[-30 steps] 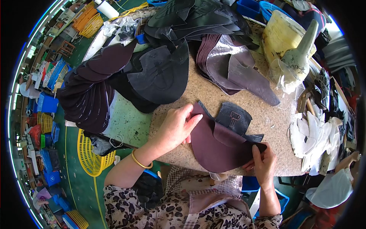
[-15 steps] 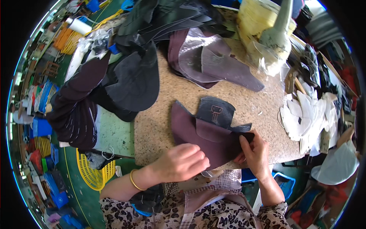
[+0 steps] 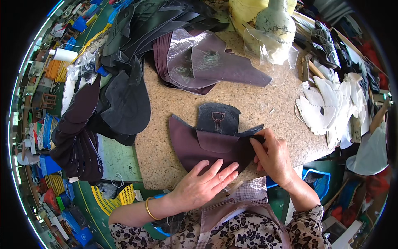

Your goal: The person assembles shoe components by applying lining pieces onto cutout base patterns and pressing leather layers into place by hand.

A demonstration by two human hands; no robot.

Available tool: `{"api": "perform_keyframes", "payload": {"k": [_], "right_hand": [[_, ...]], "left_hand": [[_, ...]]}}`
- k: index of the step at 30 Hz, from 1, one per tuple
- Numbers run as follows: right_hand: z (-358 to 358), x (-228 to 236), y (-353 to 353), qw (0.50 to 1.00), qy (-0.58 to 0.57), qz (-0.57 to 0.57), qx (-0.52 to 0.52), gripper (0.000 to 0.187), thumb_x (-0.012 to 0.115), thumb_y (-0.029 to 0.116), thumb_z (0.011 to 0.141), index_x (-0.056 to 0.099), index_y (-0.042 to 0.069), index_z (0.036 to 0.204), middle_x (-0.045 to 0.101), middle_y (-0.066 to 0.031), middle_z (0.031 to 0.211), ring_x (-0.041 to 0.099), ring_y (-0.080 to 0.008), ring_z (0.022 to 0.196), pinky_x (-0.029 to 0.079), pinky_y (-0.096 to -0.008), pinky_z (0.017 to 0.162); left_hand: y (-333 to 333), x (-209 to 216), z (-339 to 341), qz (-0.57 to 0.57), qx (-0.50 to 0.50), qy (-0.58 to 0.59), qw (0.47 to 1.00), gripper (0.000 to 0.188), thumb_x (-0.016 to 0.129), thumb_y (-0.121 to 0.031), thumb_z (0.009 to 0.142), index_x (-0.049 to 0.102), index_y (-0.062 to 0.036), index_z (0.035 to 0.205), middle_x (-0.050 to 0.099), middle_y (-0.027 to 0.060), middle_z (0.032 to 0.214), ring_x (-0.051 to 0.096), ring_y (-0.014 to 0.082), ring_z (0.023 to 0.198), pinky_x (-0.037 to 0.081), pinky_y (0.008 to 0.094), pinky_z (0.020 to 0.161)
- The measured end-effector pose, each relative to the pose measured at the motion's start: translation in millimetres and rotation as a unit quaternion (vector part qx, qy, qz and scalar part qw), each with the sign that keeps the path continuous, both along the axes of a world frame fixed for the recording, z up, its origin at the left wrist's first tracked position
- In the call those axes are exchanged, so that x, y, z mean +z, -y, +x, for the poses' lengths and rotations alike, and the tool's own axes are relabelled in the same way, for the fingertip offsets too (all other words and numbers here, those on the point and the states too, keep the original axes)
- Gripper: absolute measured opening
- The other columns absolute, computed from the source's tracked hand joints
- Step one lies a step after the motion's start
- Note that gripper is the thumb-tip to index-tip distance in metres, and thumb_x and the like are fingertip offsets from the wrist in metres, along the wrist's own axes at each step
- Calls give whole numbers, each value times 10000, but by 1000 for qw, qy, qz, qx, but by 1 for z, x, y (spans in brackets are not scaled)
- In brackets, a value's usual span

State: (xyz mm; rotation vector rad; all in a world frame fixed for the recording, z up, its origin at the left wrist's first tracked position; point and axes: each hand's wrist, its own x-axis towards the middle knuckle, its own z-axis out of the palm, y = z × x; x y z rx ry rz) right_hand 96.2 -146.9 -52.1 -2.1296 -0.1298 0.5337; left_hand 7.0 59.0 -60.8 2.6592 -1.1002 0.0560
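Note:
A dark maroon leather shoe upper [image 3: 186, 141] lies on the speckled tabletop in front of me. Joined at its upper edge is a black tongue-shaped flap [image 3: 217, 118] with a small stitched outline in brownish thread. My left hand [image 3: 205, 182] rests on the near edge of the upper, its fingers stretched out and apart. At the upper's right end, my right hand [image 3: 271, 155] pinches the corner between thumb and fingers. The underside of that corner is hidden by the fingers.
Maroon leather pieces [image 3: 224, 66] are stacked farther back on the board [image 3: 161, 166]. Black pieces [image 3: 126, 101] and fanned maroon ones [image 3: 78, 141] lie left. White cut pieces [image 3: 325, 103] sit right, near a hammer [image 3: 315, 68]. Behind stands a yellowish container [image 3: 240, 16]. A yellow basket [image 3: 114, 199] is below.
My left hand has opened from a curled shape and now lies with spread fingers on the upper. The right hand still pinches its corner. The whole view has shifted slightly.

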Motion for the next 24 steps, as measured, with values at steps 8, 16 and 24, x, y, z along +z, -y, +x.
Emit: {"api": "perform_keyframes", "payload": {"k": [8, 16, 24], "right_hand": [[-3, 5, 11, 870, 470, -34, 146, 170, 690, 94, 699, 587, 40, 823, 618, -71, 791, 609, -199, 666, 491, -288, 547], [-19, -2, -1, 864, 340, -86, 361, 467, 608, 143, 661, 562, 6, 1105, 470, -120, 1256, 471, -253, 1145, 406, -360, 922], [1, 3, -24, 877, 283, -82, 379, 563, 541, 91, 563, 480, 70, 1122, 201, -261, 1418, 179, -383, 1344, 105, -519, 1083]], "left_hand": [[-5, -1, 4, -45, 27, -4, 999, 371, 501, -132, 807, 549, -6, 1152, 491, 95, 1266, 473, 242, 1100, 413, 339, 883], [-21, 12, 47, 18, 69, -40, 997, 793, 681, -449, 633, 463, -1, 1250, 372, 99, 1371, 292, 271, 1305, 218, 545, 1034], [-95, 26, 89, 10, 215, 97, 972, 797, 707, -385, 671, 389, -44, 1318, 307, 107, 1422, 235, 304, 1335, 151, 512, 1074]]}}
